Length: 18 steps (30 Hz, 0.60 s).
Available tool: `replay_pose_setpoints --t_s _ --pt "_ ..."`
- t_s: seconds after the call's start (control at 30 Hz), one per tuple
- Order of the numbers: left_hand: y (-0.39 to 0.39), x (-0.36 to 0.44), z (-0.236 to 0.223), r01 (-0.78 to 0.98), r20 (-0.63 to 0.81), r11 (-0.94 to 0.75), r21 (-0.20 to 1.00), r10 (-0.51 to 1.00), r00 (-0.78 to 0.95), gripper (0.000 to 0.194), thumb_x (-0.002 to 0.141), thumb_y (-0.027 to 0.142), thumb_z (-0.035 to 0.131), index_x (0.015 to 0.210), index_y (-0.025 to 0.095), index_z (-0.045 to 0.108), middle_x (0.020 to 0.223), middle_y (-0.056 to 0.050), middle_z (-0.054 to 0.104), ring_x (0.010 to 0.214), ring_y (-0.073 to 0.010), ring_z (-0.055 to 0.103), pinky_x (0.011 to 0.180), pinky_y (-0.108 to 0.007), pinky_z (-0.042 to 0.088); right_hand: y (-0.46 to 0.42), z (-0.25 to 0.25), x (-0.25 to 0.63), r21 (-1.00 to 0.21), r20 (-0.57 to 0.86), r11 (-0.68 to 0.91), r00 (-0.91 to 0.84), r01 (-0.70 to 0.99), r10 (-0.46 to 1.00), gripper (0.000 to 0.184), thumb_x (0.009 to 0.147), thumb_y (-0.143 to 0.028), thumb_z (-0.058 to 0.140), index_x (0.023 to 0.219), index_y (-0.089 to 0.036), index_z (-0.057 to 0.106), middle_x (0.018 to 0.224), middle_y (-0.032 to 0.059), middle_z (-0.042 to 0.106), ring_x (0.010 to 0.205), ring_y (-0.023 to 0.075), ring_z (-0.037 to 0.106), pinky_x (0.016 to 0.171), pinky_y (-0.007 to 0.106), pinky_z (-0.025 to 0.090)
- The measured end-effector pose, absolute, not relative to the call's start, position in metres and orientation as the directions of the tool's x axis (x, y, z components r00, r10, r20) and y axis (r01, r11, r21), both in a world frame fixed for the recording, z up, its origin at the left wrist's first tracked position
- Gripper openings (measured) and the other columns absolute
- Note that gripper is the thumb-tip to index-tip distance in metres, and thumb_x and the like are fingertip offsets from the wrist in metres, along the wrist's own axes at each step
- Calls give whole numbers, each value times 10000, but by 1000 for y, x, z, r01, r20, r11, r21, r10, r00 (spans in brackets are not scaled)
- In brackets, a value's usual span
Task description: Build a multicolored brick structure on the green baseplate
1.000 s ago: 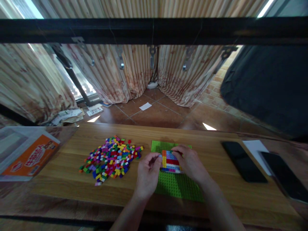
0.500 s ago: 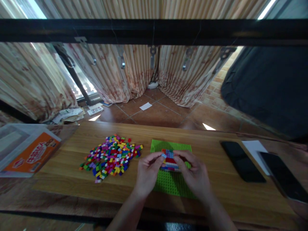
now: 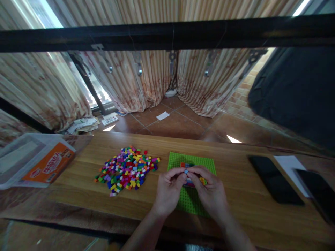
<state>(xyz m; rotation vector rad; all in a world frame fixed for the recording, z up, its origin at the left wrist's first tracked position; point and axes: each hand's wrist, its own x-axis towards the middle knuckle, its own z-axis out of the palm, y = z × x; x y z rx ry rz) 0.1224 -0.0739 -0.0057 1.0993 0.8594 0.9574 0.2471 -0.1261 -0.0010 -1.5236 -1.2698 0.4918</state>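
Observation:
My left hand (image 3: 168, 191) and my right hand (image 3: 211, 190) meet above the green studded baseplate (image 3: 192, 158). Thumbs and forefingers of both are closed on a small light blue toy brick (image 3: 186, 171). Behind and below the fingers, rows of coloured bricks (image 3: 187, 165) show on the baseplate, mostly hidden by the hands. A few yellow bricks (image 3: 202, 180) peek out by my right hand; whether they lie in it or on the plate I cannot tell. Left of the baseplate spreads a loose pile of small multicoloured bricks (image 3: 127, 170).
On the wooden table (image 3: 86, 190) a black phone (image 3: 274, 179) lies to the right, with a white paper (image 3: 291, 170) and a second dark phone (image 3: 318, 190) beyond it. A clear plastic box (image 3: 28, 146) with an orange label stands at far left. A dark bar (image 3: 157, 36) crosses above.
My hands have come together, fingertips now meeting at the light blue brick and covering more of the brick rows. The camera view has tilted slightly, shifting the scene to the right.

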Motion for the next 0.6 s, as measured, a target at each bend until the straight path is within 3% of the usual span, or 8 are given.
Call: replay_pose_setpoints --t_s 0.27,0.37,0.47,0.6 --pt "-76 118 -6 -140 -54 116 983 921 385 189 843 297 637 904 151 740 811 -54 731 691 -146 636 677 -260 524 -130 -13 249 -840 281 62 333 540 900 204 898 -387 593 989 -294 751 996 33 761 908 210 713 787 331 576" --pt "-68 107 1 51 25 -47 998 931 365 191 876 286 590 881 162 735 810 -51 721 740 -163 642 700 -264 504 -131 -14 249 -826 269 16 370 564 889 215 886 -423 599 966 -298 756 988 21 769 892 211 723 781 324 582" --pt "-51 86 4 286 116 -215 934 938 328 178 878 250 567 856 182 730 812 -43 721 765 -172 650 715 -267 482 -132 -12 251 -818 275 -37 447 574 851 223 860 -455 620 918 -290 758 955 16 772 855 213 729 793 329 585" --pt "-21 49 1 509 140 -252 823 959 248 159 853 239 584 847 192 735 799 -41 728 727 -174 647 694 -270 462 -132 -11 255 -813 296 -61 502 579 813 244 853 -474 615 898 -278 753 922 19 769 821 213 728 782 329 589"
